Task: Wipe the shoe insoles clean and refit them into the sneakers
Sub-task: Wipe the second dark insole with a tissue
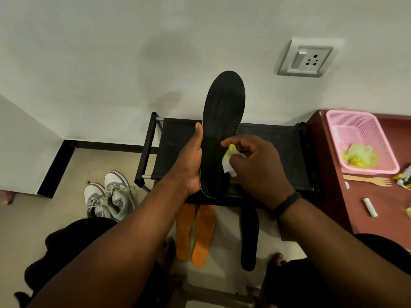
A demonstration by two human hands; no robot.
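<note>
My left hand (193, 161) grips a black insole (222, 116) by its heel end and holds it upright in front of me, toe up. My right hand (258, 165) pinches a crumpled white and yellow-green wipe (229, 161) against the insole's right edge near the middle. On the floor below lie two orange insoles (195, 232) side by side and a second black insole (249, 238). A pair of grey and white sneakers (109, 196) stands on the floor at the left.
A black shoe rack (278, 141) stands against the wall behind the insole. At the right a dark red table (378, 218) carries a pink basket (364, 130) with yellow-green wipes, a wooden fork (369, 180) and a small white stick (369, 207). A wall socket (308, 57) sits above.
</note>
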